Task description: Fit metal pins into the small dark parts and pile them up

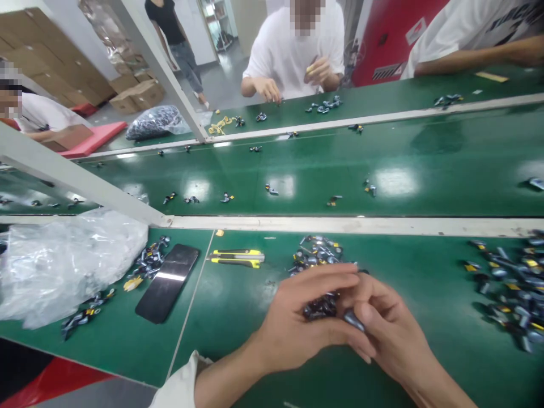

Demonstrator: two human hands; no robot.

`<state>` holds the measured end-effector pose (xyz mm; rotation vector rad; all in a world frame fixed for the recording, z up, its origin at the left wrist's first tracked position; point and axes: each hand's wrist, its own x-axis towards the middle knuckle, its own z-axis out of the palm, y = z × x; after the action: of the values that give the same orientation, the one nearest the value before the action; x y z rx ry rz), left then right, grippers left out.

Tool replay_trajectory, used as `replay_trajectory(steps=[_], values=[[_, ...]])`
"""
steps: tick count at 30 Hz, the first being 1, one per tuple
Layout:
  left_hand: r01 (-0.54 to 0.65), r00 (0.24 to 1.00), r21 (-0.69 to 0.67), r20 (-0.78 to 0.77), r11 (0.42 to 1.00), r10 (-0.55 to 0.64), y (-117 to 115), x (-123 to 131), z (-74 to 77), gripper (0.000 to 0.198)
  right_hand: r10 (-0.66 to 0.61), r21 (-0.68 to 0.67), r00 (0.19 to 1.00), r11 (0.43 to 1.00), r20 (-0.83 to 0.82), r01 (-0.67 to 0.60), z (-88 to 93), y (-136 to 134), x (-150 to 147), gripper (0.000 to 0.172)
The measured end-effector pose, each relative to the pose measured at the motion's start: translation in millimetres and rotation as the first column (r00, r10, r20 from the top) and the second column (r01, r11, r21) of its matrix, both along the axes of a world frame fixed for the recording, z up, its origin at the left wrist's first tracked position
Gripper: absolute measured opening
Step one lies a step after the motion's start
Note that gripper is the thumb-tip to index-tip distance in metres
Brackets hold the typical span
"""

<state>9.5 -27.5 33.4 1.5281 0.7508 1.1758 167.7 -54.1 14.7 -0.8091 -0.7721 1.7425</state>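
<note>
My left hand is cupped on its side, curled around several small dark shiny parts. Against its fingers rests my right hand, whose thumb and fingers pinch one smooth grey metallic part. Just beyond both hands lies a pile of similar parts, some with yellow bits, partly covered by my left fingers. A larger heap of them spreads over the green tabletop to the right. Their exact kind is too small to make out.
A yellow-black utility knife, a black phone and a clear plastic bag lie to the left. A white rail divides my tabletop from a green belt carrying scattered parts. Opposite, a person in white handles small pieces.
</note>
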Motion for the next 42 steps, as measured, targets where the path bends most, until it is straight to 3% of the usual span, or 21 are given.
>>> replay_trajectory(steps=[2,4,9,14,16,19,22,25,33,35,38,40,42], values=[[-0.209,0.978,0.074,-0.012,0.975,0.21,-3,5,-0.2,0.041,-0.11,0.015,0.993,0.994,0.036,0.11,-2.3,0,-3,0.033],[-0.302,0.95,0.178,-0.021,0.937,0.31,-8,7,-1.0,0.028,-0.185,0.048,0.98,0.982,0.078,0.182,-2.6,1,-7,0.032],[-0.298,0.937,0.348,-0.069,0.889,0.342,-20,7,-9.1,0.024,-0.305,0.13,0.935,0.95,0.181,0.284,2.9,0,-15,0.032],[-0.317,0.933,0.373,-0.041,0.872,0.357,-19,9,-15.9,0.02,-0.226,0.009,0.965,0.974,0.134,0.227,1.0,2,-13,0.036],[-0.271,0.958,0.246,-0.025,0.931,0.286,-13,8,-14.8,0.016,-0.136,-0.035,0.988,0.99,0.067,0.139,-0.7,4,-9,0.038],[-0.124,0.992,-0.056,0.007,0.991,0.124,-1,2,-10.7,0.047,0.003,-0.053,1.0,0.999,0.012,-0.002,-0.1,7,-2,0.04],[0.158,0.987,-0.174,0.007,0.972,-0.159,6,-7,-6.9,0.082,0.134,-0.013,0.99,0.991,0.034,-0.134,3.3,6,2,0.038],[0.324,0.942,-0.155,-0.034,0.933,-0.333,7,-13,-6.6,0.078,0.208,0.01,0.976,0.978,0.068,-0.209,6.1,5,3,0.039],[0.208,0.958,-0.03,-0.193,0.978,-0.21,11,-16,-19.1,0.057,0.235,-0.068,0.954,0.972,0.184,-0.226,6.4,11,5,0.042],[0.072,0.974,0.06,-0.219,0.996,-0.057,9,-14,-13.9,0.048,0.225,-0.046,0.955,0.974,0.193,-0.22,8.7,12,6,0.041],[-0.163,0.963,0.247,-0.169,0.955,0.208,2,-9,-2.0,0.031,0.171,-0.015,0.962,0.985,0.212,-0.172,14.1,13,3,0.035],[-0.214,0.956,0.243,-0.146,0.946,0.254,-1,-6,2.7,0.023,0.1,-0.028,0.966,0.995,0.24,-0.096,16.8,13,1,0.029],[-0.178,0.97,0.127,-0.141,0.976,0.196,-3,-5,2.7,0.023,0.035,-0.035,0.964,0.999,0.265,-0.027,17.8,12,-1,0.029]])
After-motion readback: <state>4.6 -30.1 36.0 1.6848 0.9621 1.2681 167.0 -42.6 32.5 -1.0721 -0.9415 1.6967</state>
